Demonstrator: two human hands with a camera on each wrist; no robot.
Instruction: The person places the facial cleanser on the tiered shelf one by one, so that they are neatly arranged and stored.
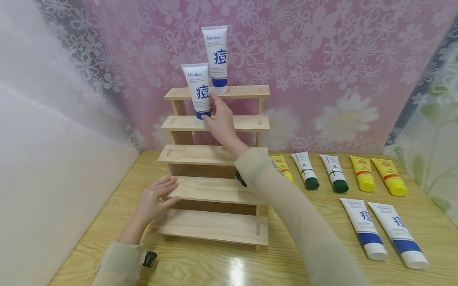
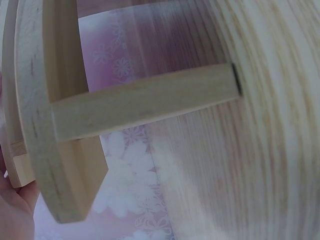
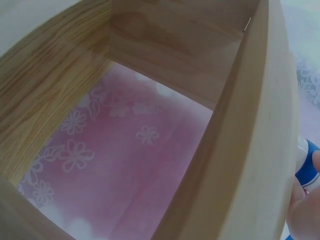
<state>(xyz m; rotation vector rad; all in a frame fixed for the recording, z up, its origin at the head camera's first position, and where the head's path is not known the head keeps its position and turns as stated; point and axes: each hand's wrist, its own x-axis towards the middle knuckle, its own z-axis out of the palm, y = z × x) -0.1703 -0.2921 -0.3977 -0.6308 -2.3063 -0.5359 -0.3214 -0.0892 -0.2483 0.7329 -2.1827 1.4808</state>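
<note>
One wooden rack (image 1: 214, 226) rises in five tiers; at its second-highest step (image 1: 247, 122), the right hand (image 1: 222, 122) has thumb and fingers clamped low on a cap-down white tube (image 1: 196, 83), probably to keep it upright. A matching tube (image 1: 216, 51) stands on the rack's top step (image 1: 247, 91), balanced on its cap. The left hand (image 1: 152, 200) rests at the left end of the rack's second-lowest step (image 1: 214, 190), thumb spread from fingers, seemingly steadying it. More tubes (image 1: 363, 224) lie right of the rack
</note>
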